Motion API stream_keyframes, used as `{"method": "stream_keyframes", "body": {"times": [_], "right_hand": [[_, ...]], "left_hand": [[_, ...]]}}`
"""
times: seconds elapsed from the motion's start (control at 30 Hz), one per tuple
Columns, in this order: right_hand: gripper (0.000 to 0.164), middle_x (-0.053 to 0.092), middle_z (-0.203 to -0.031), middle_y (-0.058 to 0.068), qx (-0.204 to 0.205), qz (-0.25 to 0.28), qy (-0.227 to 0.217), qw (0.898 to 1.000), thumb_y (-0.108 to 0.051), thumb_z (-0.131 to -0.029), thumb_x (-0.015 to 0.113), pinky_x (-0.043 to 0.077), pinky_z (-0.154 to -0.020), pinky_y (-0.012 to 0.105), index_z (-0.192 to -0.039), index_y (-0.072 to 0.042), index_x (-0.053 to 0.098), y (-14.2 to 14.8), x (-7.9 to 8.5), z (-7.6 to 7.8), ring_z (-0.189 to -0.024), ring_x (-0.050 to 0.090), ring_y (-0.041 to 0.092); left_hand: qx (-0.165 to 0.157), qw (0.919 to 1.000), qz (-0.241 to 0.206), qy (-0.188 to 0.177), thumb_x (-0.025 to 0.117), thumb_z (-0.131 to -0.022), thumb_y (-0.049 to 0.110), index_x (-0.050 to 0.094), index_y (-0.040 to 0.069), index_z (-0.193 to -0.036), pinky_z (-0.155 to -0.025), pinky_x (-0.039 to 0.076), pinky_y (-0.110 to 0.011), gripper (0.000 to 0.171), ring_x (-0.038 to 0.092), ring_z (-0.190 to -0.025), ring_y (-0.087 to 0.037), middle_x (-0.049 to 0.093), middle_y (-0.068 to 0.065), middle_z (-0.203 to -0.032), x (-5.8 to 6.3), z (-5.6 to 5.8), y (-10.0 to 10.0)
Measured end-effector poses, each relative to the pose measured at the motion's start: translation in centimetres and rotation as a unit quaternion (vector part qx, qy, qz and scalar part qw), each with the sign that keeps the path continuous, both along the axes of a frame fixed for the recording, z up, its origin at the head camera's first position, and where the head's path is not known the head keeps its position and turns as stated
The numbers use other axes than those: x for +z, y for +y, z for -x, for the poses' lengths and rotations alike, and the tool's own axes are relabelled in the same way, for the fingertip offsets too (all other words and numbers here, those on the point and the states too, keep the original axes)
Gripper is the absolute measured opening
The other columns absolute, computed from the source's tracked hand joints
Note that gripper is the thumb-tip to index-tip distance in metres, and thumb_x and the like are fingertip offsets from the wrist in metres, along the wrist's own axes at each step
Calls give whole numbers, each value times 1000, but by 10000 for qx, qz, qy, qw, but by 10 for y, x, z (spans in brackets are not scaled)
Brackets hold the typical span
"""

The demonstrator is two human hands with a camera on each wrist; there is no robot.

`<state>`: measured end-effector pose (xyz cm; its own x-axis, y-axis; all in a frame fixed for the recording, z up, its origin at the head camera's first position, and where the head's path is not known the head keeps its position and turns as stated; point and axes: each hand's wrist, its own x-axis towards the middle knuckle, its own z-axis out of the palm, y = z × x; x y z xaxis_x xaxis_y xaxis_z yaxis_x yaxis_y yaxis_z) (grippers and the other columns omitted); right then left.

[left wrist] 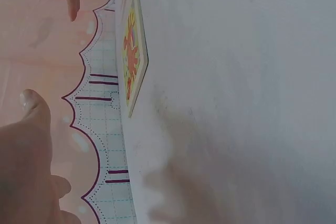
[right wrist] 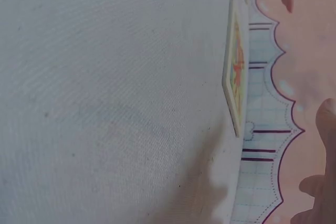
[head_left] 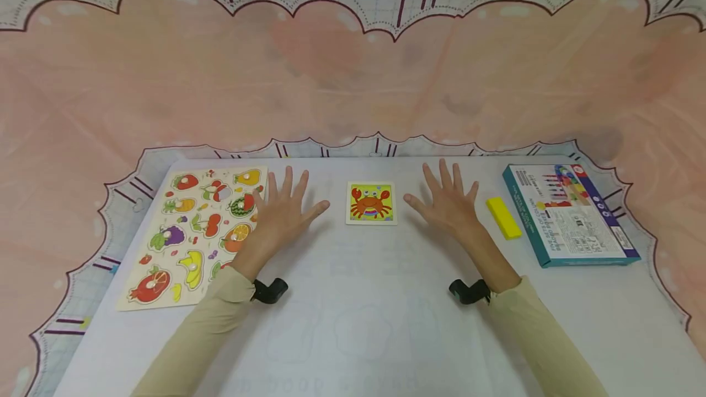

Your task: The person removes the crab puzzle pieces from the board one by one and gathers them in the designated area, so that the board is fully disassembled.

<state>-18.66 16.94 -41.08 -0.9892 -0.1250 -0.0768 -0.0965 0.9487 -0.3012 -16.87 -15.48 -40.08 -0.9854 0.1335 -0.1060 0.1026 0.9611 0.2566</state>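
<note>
A small square crab puzzle in a pale frame lies flat at the middle of the white table. To its left my left hand hovers with fingers spread, partly over the right side of a fruit puzzle board. My right hand is held to the right of the crab puzzle, fingers spread too. Neither hand holds anything. Both wrist views show the crab puzzle edge-on, apart from the hands, whose shadows fall on the table. Part of the fruit board is hidden under my left hand and sleeve.
Right of my right hand lies a yellow block. Beside it is a flat teal-edged box with printed pictures and text. The white table ends at the back against a pink cloth with a scalloped pattern.
</note>
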Motion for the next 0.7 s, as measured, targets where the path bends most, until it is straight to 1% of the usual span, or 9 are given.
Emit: {"method": "stream_keyframes", "body": {"times": [0.13,0.33,0.6,0.7], "right_hand": [[89,-4,-164,15,11,38,-39,10000,-70,-89,40,-5,-107,79,-157,-21,11,0,-1,1,-150,-6,44],[88,-3,-164,15,-17,122,-168,9998,-69,-90,40,-3,-108,78,-157,-21,11,0,-3,2,-150,-5,44],[89,-1,-165,16,1,199,-150,9997,-69,-90,40,-2,-110,77,-157,-20,11,-1,-3,3,-150,-4,44],[89,0,-165,16,22,297,-148,9994,-70,-89,40,-2,-110,76,-157,-20,12,-2,-3,4,-150,-3,43]], "left_hand": [[39,10000,-15,36,39,-91,70,10,20,-158,-110,2,-77,88,-2,-148,-51,1,-17,-164,-4,0,2],[45,9998,-174,-129,38,-90,72,9,21,-158,-110,1,-76,89,-2,-149,-49,0,-16,-165,-13,1,9],[131,9983,-515,-251,45,-89,70,8,21,-158,-109,5,-78,91,-4,-149,-47,-1,-15,-165,-14,3,23],[154,9974,-637,-301,47,-89,69,9,21,-158,-109,6,-78,92,-2,-149,-47,0,-15,-165,-16,4,29]]}}
